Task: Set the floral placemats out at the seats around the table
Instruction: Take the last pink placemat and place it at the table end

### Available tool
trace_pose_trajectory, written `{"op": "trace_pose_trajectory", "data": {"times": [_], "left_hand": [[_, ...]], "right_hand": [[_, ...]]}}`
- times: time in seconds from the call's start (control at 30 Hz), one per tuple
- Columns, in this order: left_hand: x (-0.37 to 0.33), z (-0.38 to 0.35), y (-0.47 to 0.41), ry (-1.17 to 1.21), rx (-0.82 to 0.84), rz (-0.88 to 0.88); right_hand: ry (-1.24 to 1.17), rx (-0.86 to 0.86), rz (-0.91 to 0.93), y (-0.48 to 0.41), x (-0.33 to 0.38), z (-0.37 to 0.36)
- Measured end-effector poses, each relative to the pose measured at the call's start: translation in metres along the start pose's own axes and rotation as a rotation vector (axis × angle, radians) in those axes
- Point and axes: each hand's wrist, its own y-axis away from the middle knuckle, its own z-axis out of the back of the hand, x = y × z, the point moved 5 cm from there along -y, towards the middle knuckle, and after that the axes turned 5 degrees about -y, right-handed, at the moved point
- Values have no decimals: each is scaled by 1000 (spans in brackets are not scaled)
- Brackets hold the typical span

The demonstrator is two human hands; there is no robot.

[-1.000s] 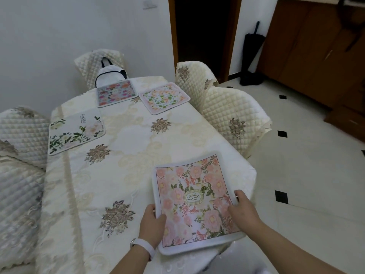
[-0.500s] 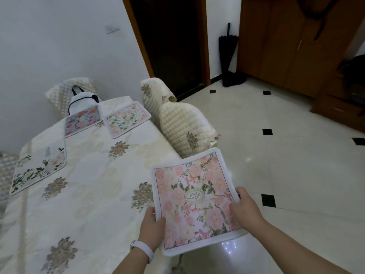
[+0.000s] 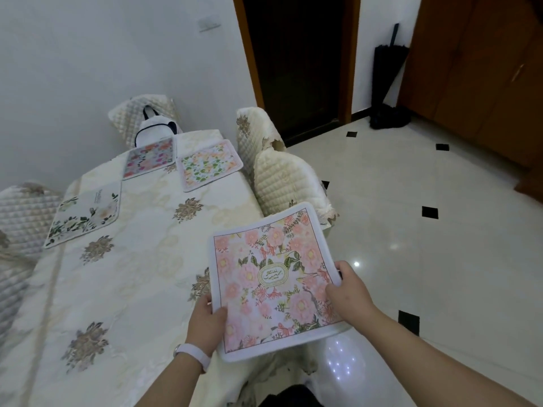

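Over table's right edge, partly above floor, you hold pink floral placemat (image 3: pixel 271 277) in air. Your left hand (image 3: pixel 205 321) pinches its near-left edge, thumb on top; your right hand (image 3: pixel 348 292) clamps its right edge, fingers curled under. Three other mats lie flat on cream tablecloth (image 3: pixel 141 268): green-leaf mat (image 3: pixel 85 214) at left side, multicolour mat (image 3: pixel 150 157) at far end, orange-green mat (image 3: pixel 209 164) just beside it at far right. Quilted chair (image 3: pixel 282 186) stands beyond held mat's far corner.

Pink floral placemat (image 3: pixel 273 277) held off the table's edge; three other placemats (image 3: pixel 205 164) lie flat.
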Motion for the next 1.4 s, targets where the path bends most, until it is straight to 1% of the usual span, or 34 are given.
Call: {"op": "trace_pose_trajectory", "data": {"times": [0.2,0.47,0.7,0.8,0.97,1.07,1.3,1.4], "left_hand": [[7,-7,-46,80,-59,48],[6,-13,-119,143,-81,83],[-8,15,-165,155,-109,98],[-21,38,-183,114,-100,73],[-31,69,-205,67,-149,82],[-29,67,-209,71,-160,104],[-6,43,-210,86,-229,227],[-1,36,-215,73,-230,269]], "right_hand": [[29,35,6,-39,23,-10],[78,57,-35,-101,56,-30],[109,68,-5,-145,93,-66],[138,78,21,-160,105,-81],[97,103,45,-186,122,-105],[108,143,32,-201,121,-117],[213,238,-2,-238,103,-132],[229,270,-30,-254,93,-139]]}}
